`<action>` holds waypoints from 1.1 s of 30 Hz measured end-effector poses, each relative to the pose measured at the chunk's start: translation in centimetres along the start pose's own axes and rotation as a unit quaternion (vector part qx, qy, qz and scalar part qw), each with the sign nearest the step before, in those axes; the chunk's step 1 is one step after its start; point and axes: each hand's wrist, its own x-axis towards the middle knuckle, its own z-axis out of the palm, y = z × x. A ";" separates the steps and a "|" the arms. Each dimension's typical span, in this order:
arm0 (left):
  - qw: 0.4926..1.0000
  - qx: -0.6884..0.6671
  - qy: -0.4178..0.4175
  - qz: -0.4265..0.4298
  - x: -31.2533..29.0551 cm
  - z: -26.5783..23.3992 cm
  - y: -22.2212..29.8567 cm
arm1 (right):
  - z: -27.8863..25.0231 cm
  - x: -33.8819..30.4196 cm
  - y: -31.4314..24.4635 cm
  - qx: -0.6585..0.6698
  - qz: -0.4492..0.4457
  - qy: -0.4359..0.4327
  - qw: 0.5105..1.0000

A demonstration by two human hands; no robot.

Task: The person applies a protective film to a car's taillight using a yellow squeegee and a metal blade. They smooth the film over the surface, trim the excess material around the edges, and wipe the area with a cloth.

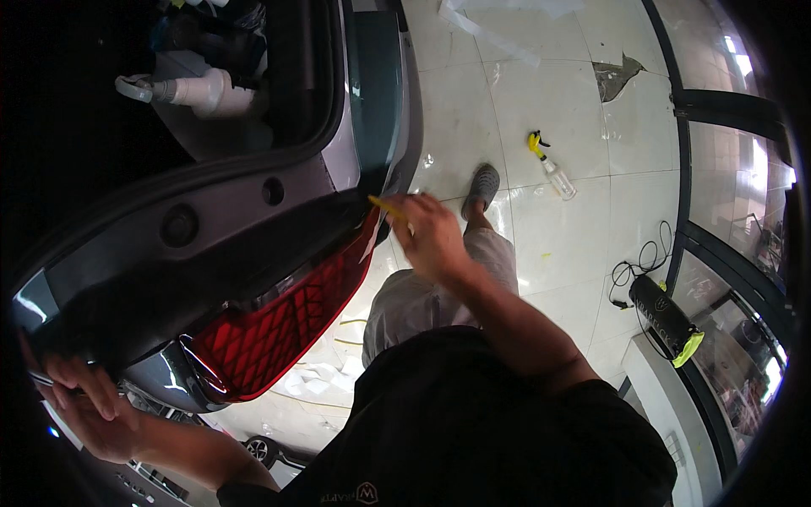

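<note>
The right hand (431, 238), just above the middle of the frame, is pinching a small yellow hand tool (389, 206) between thumb and fingers, which are bunching together around it. The tool's tip is pointing left, toward the outer end of a dark glossy panel (241, 266), close above the red tail light (274, 338) of a car; contact is hard to tell.

The left hand (100, 422), at the lower left, is reaching to the panel's other end. Its fingers are curving and standing slightly apart; blur is hiding whether they are gripping an edge or only resting there.

As for progress, most of the panel is looking smooth and dark, so much of it seems done. A pale sliver (369, 245) is showing at the tail light's upper end, below the tool, and that corner is probably still needing work. Whether the left end is finished, the view is not showing.

White scraps (317, 382) are lying on the floor below the tail light. A clear spray bottle (556, 177) with a yellow head is lying at the upper right of centre, and a white spray bottle (207, 92) is lying in the trunk at the upper left.
</note>
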 end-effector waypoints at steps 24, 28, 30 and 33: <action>0.999 0.003 0.032 0.034 -6.4 -17.4 1.1 | -3.0 0.9 -4.0 -0.055 0.000 -0.108 0.993; 0.995 -0.088 -0.007 0.035 -3.4 -11.1 -0.2 | -3.7 0.2 -6.4 0.021 0.021 -0.116 0.993; 0.985 -0.165 -0.033 0.028 -1.7 -5.9 -0.9 | -1.7 0.1 -5.0 -0.045 -0.049 -0.053 0.996; 0.975 -0.212 -0.053 0.026 -1.2 -5.7 -0.5 | -2.8 1.3 -3.5 -0.028 0.103 -0.102 0.989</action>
